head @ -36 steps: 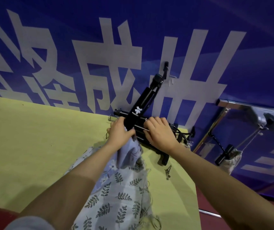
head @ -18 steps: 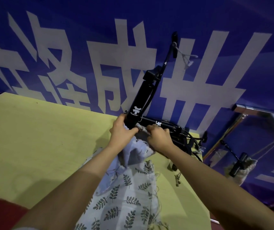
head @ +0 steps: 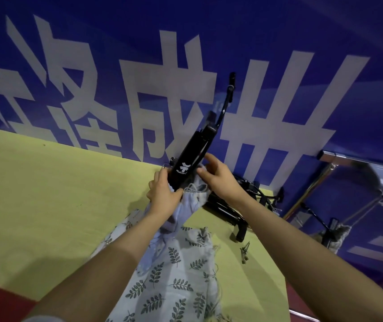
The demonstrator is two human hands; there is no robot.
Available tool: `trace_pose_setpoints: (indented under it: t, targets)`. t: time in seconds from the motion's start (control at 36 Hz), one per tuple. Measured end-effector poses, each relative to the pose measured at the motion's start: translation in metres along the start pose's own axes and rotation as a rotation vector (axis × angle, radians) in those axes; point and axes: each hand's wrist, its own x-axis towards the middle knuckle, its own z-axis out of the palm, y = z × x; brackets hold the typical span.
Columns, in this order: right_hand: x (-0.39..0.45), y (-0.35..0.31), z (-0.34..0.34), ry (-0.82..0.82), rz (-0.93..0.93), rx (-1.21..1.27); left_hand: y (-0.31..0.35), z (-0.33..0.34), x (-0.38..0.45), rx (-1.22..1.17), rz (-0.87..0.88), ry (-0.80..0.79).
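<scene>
A black tube-shaped device (head: 191,156) with a white logo stands tilted up from the yellow table (head: 46,194), a thin curved arm rising from its top. A pale leaf-print cloth (head: 174,263) runs from my body up to the tube's lower end. My left hand (head: 162,194) grips the bunched cloth against the tube's base. My right hand (head: 218,175) pinches the cloth's frayed edge on the tube's right side. The tube's foot is hidden by the cloth and my hands.
More black hardware and cables (head: 239,205) lie on the table behind my right wrist. Several small dark screws (head: 245,252) lie near the table's right edge. A blue banner (head: 185,54) backs the table. A chrome rack (head: 348,163) stands at right.
The tube has risen and tilted more upright. My right hand has moved up along its right side, drawing the cloth edge higher; my left hand still grips the cloth at the base.
</scene>
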Motion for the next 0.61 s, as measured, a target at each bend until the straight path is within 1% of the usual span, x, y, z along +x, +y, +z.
trace_pose_setpoints:
  t: [0.08,0.17,0.28,0.36,0.42,0.53,0.61]
  targets:
    - [0.002,-0.006,0.003,-0.022,0.002,0.083,0.002,0.003,0.000,0.046,-0.017,-0.024]
    - [0.003,-0.008,0.005,-0.014,0.007,0.096,0.003,0.002,-0.001,0.100,-0.014,-0.059]
    - [0.009,-0.008,0.010,0.142,0.003,0.049,0.000,0.002,-0.001,0.147,0.041,-0.122]
    - [0.011,-0.001,0.011,0.177,0.021,-0.018,0.000,0.000,0.000,0.146,0.074,-0.193]
    - [0.010,0.003,0.010,0.158,0.022,-0.066,0.000,-0.003,0.002,0.111,0.108,-0.238]
    - [0.002,0.012,0.012,0.084,-0.007,-0.126,0.005,-0.013,0.006,-0.117,0.203,-0.303]
    - [0.002,0.018,0.014,0.031,0.033,-0.167,0.009,-0.017,0.009,-0.172,0.217,-0.268]
